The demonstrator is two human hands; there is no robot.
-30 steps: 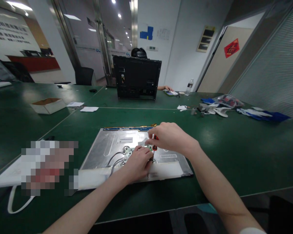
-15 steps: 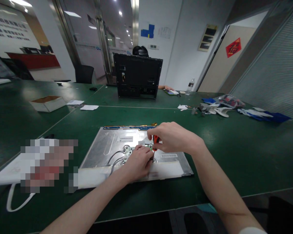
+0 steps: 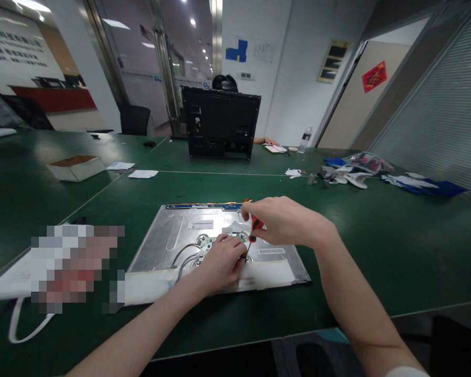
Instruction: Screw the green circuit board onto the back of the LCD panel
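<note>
A silver metal panel (image 3: 157, 246) lies flat on the green table, a blue strip (image 3: 204, 207) along its far edge. Near its middle is a small green circuit board (image 3: 207, 243) with dark cables on its left. My left hand (image 3: 224, 259) rests over the board, its fingertips near the screwdriver's tip; what lies beneath the fingers is hidden. My right hand (image 3: 275, 220) is closed round the red and black handle of a screwdriver (image 3: 256, 225), whose shaft slants down to the panel beside my left fingertips.
A black monitor-like unit (image 3: 222, 123) stands across the table, with a person partly behind it. An open box (image 3: 76, 167) is at the left, a white bag (image 3: 13, 272) nearer. Bottle (image 3: 305, 139), plastic bag (image 3: 367, 162) and gloves (image 3: 412, 183) lie right.
My right hand has shifted slightly right, and the screwdriver now leans more to the right, its tip still by my left fingers. My left hand has stayed in place.
</note>
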